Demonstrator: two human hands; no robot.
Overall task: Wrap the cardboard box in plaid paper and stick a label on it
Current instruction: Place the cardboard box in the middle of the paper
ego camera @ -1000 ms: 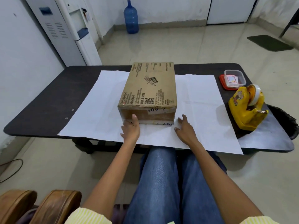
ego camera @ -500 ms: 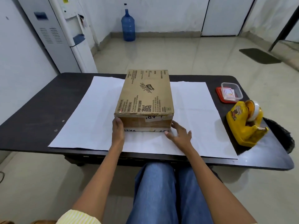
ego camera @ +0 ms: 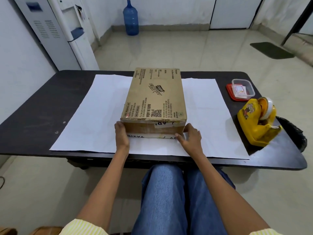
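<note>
Currently the step in hand is positioning: the cardboard box (ego camera: 154, 97) sits flat on the paper (ego camera: 94, 116), which lies spread on the dark table (ego camera: 33, 119) with its white side up. No plaid shows from this view. The box stands roughly midway across the sheet, its far end over the sheet's far edge, with a strip of paper free at the near side.

The left hand (ego camera: 121, 134) wraps the near-left corner of the box, fingers curled onto the left side. The right hand (ego camera: 190, 138) holds the near-right corner, thumb laid along the base of the near face, fingers round the side. Neither hand holds the paper.

Wrapping has not begun. The next move likely calls for squaring the box to the sheet, then releasing it and lifting one side flap over the top. The yellow tape dispenser (ego camera: 255, 122) stands at the right, within reach, and the clear container (ego camera: 242, 89) beyond it holds printed cards, probably the labels.
</note>
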